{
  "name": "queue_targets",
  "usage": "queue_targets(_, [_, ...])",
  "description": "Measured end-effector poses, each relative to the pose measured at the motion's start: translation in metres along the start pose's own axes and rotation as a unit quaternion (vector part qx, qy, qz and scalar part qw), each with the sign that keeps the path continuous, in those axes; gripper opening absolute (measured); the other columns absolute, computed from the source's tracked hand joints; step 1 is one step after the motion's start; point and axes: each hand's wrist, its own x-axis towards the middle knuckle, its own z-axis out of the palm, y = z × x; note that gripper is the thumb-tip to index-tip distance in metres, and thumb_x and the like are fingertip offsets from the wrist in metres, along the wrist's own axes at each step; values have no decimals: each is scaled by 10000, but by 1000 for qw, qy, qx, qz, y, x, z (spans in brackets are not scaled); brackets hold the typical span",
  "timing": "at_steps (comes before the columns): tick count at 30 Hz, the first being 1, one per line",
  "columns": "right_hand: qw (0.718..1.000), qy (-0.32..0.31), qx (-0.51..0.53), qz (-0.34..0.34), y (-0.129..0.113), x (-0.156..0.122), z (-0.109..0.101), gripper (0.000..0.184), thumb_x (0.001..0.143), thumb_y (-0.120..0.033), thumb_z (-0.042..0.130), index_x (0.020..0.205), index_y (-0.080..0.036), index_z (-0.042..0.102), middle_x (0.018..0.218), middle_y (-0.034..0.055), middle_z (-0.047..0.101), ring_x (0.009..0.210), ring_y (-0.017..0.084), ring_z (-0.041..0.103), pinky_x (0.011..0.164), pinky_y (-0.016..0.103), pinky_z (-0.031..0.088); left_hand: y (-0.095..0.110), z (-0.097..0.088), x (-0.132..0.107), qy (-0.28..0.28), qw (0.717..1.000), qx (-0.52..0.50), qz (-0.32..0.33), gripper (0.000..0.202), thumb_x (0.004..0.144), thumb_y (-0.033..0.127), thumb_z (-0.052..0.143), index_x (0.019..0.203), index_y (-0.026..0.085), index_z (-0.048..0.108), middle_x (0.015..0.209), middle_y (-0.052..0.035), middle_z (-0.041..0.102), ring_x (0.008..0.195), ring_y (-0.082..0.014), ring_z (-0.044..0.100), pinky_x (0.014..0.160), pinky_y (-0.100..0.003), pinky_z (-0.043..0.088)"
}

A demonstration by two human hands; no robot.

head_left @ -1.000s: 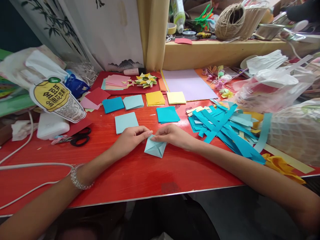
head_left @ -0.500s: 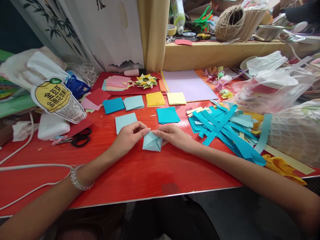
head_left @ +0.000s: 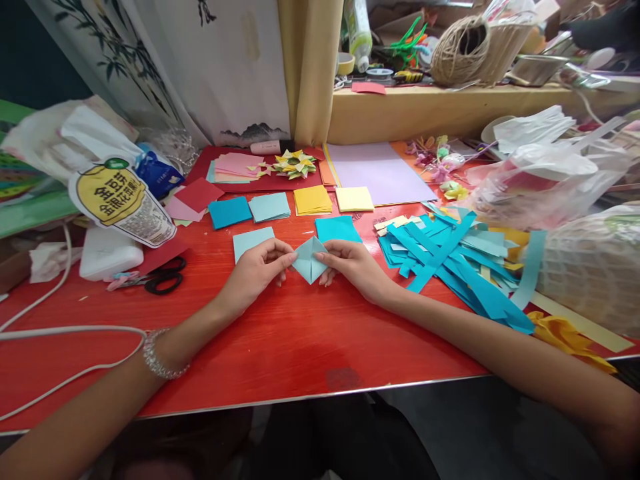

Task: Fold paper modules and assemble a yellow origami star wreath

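A small folded piece of light blue paper (head_left: 309, 259) is held just above the red table (head_left: 280, 347), near its middle. My left hand (head_left: 260, 267) pinches its left corner, fingers closed. From the other side my right hand (head_left: 353, 265) pinches its right corner. The piece looks like a pointed, partly folded square with its tip toward me. A light blue paper square (head_left: 250, 241) lies just behind my left hand, and a teal square (head_left: 338, 229) lies behind my right hand.
Stacks of blue, yellow and pink squares (head_left: 310, 199) lie further back, by a folded paper flower (head_left: 295, 163). A heap of teal paper strips (head_left: 450, 257) fills the right. Black scissors (head_left: 160, 279), a white box (head_left: 110, 252) and cables sit left. Plastic bags crowd both sides.
Both hands lifted the folded paper and carried it a little away from me, turning it so its point faces me. Earlier it lay lower on the table with my fingers at its top.
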Motion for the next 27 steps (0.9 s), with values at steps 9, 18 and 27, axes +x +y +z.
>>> queue_targets(9, [998,-32,48,-9,0,0,0,225,776,-221,604,990,-153,595,709,-10,640,573,84,617,560,206,525,-1,1,-1,-23,999,-33,5,191,761,297,621,874,158,556,712,13,599,518,-77,548,533,-216,471])
queue_targets(18, [993,-29,108,-36,7,2,-7,168,785,-188,556,894,-170,683,735,6,657,631,84,606,689,251,523,-1,0,-1,-11,996,-80,33,125,757,257,610,852,183,643,753,-7,580,642,-105,551,543,-216,504])
queue_targets(27, [996,-31,76,-29,1,0,-4,166,786,-184,531,875,-147,666,800,27,663,688,103,613,750,292,501,3,-1,-4,-20,996,-74,55,165,801,261,521,859,146,623,856,-39,594,786,-151,563,758,-296,483])
